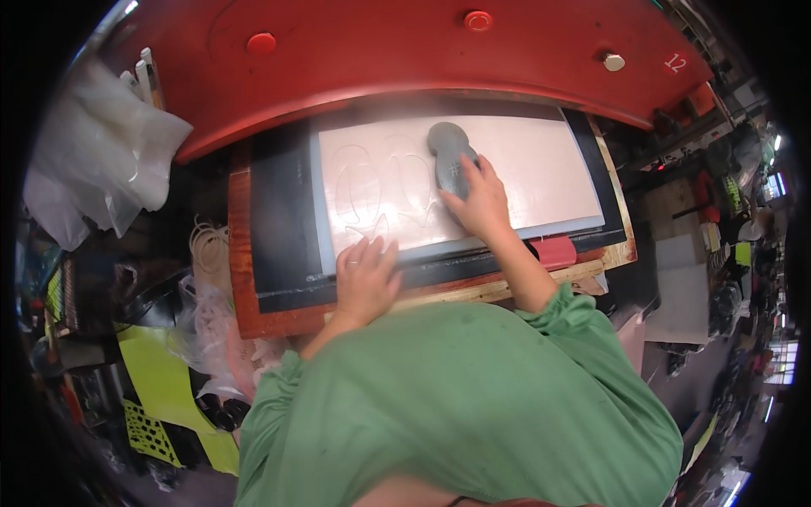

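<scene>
A pale pinkish sheet (pixel 541 169) lies over a bluish-edged sheet (pixel 321 203) on the black work surface. Sole-shaped and smaller pointed outlines (pixel 359 182) mark its left half. Right of them rests a dark grey sole-shaped block, apparently a cutting die (pixel 448 139). My right hand (pixel 483 201) grips its near end, thumb on the left side and fingers on the right; the palm hides that end. My left hand (pixel 367 279) lies with spread fingers on the sheet's near left edge, holding nothing, fingertips by a pointed outline.
A red machine head (pixel 363 59) with a red button (pixel 261 43), another red button (pixel 478 20) and a pale knob (pixel 613 62) overhangs the far side. Wooden edging (pixel 241 245) frames the surface. Plastic bags (pixel 110 152) hang left; yellow-green sheets (pixel 160 376) lie below them.
</scene>
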A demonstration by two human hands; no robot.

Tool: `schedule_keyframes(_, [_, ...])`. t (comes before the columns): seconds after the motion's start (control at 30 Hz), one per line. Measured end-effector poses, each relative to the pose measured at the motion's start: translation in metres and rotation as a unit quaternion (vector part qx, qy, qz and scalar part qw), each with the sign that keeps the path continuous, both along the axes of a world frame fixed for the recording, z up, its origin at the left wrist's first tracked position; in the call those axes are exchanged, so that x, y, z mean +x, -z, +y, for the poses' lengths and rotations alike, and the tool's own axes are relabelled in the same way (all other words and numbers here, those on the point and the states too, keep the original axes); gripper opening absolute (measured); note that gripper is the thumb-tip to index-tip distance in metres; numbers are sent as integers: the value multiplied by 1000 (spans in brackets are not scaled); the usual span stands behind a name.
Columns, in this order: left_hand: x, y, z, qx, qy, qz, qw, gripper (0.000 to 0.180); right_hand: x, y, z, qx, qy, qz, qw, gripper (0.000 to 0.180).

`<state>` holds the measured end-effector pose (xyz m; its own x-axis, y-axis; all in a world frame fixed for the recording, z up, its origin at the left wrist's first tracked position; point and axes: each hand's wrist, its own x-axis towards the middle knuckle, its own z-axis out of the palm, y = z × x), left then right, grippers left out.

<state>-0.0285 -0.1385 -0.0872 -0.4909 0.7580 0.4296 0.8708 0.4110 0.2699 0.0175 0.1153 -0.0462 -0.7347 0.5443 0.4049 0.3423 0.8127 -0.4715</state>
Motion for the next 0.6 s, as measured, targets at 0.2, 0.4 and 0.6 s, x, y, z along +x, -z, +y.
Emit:
schedule_keyframes(0.2, [-17,-7,-12,102,28,5,994,47,112,22,-4,124,-76,39,989,31])
schedule_keyframes(0.4, [-49,-10,11,87,83,81,989,26,83,56,23,117,-124,75,983,11])
schedule_keyframes(0.6, [-91,-3,49,-1,115,124,986,22,15,56,82,97,-119,203,967,13])
